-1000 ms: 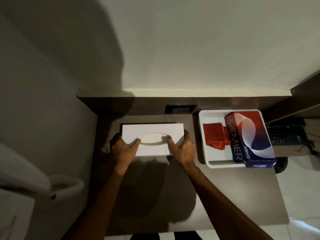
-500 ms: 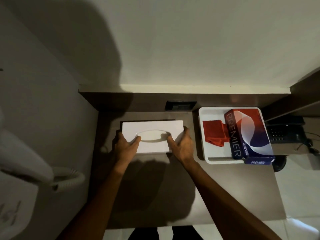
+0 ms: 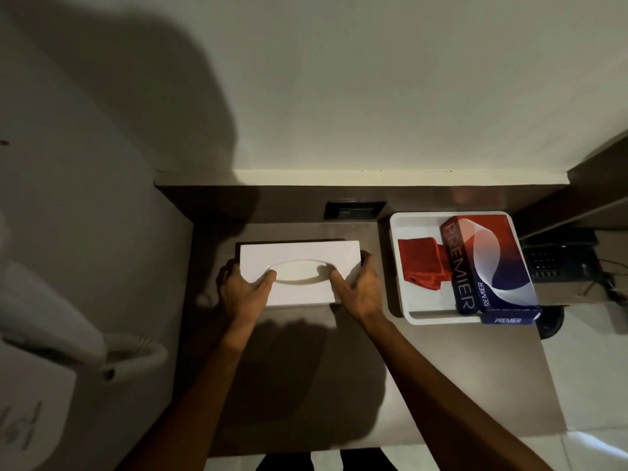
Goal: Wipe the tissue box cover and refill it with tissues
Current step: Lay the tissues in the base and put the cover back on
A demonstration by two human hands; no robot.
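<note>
A white tissue box cover (image 3: 300,254) with an oval slot on top sits on a dark base on the brown counter (image 3: 424,375). My left hand (image 3: 243,290) grips its left end, thumb by the slot. My right hand (image 3: 360,290) grips its right end, fingers wrapped round the side. To the right, a white tray (image 3: 424,316) holds a folded red cloth (image 3: 421,261) and a red, white and blue PREMIER tissue pack (image 3: 489,266), which overhangs the tray's front right corner.
A dark socket plate (image 3: 355,209) sits in the back panel behind the cover. A black telephone (image 3: 560,258) stands right of the tray. A white wall-mounted hair dryer with coiled hose (image 3: 132,356) hangs at the left. The counter's front edge is near my feet.
Both hands keep their hold on the cover's ends. The cover and tray sit slightly higher in the picture as the camera tilts; nothing else has visibly moved.
</note>
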